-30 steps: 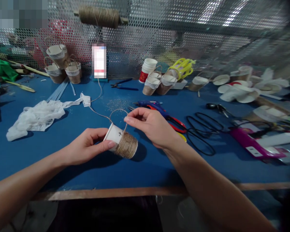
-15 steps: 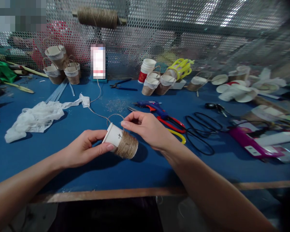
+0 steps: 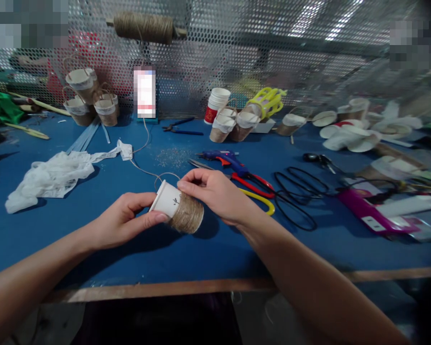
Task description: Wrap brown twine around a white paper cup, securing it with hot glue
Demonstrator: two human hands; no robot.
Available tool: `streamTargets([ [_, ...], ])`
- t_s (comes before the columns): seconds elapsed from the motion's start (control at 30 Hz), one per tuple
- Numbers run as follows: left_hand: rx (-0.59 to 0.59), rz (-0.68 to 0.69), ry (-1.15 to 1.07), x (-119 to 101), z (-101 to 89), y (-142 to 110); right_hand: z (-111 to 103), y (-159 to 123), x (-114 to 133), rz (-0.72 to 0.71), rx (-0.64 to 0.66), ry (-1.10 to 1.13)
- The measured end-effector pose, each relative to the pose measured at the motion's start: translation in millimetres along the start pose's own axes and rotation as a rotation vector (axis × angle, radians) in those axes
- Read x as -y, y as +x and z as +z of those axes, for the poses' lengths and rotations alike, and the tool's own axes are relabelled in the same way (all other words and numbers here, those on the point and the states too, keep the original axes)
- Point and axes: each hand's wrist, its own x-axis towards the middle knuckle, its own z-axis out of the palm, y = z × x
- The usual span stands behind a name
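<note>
A white paper cup (image 3: 169,200), tilted on its side above the table, has brown twine (image 3: 187,214) wound round its lower half. My left hand (image 3: 134,215) grips it near the rim, thumb on the near side. Pinched in my right hand (image 3: 204,189) is the loose twine, at the cup's upper side by the edge of the winding. From there the twine loops behind the cup and runs back past a white lace piece (image 3: 125,150) toward the phone. Above, a twine spool (image 3: 143,27) hangs on a stick at the mesh.
Right of the hands lie a blue glue gun (image 3: 222,157), scissors (image 3: 253,184) with red and yellow handles, and a black cable (image 3: 296,196). White lace (image 3: 53,177) is heaped at left. Finished twine cups (image 3: 79,111), a phone (image 3: 145,92) and stacked paper cups (image 3: 218,103) stand along the back.
My right hand has drawn the twine down against the cup, and the loop above the cup has become smaller and lower. My left hand keeps its hold near the rim.
</note>
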Motion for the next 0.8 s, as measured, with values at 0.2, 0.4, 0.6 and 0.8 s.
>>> streamTargets([
  [0.2, -0.223, -0.132, -0.272, 12.2, 1.4, 7.4, -2.7, 5.3, -5.4, 0.008, -0.013, 0.053],
  [0.4, -0.391, -0.302, -0.615, 16.4, 4.2, 14.2, 0.2, 0.2, -2.6, -0.008, 0.127, -0.036],
  [0.6, -0.307, -0.329, -0.858, 11.3, 0.6, 14.7, 5.4, -1.2, -3.7, -0.192, 0.095, -0.074],
  [0.8, -0.275, -0.227, -0.834, 11.3, -4.4, 13.3, 6.6, -2.9, -3.8, -0.586, -0.020, -0.372],
])
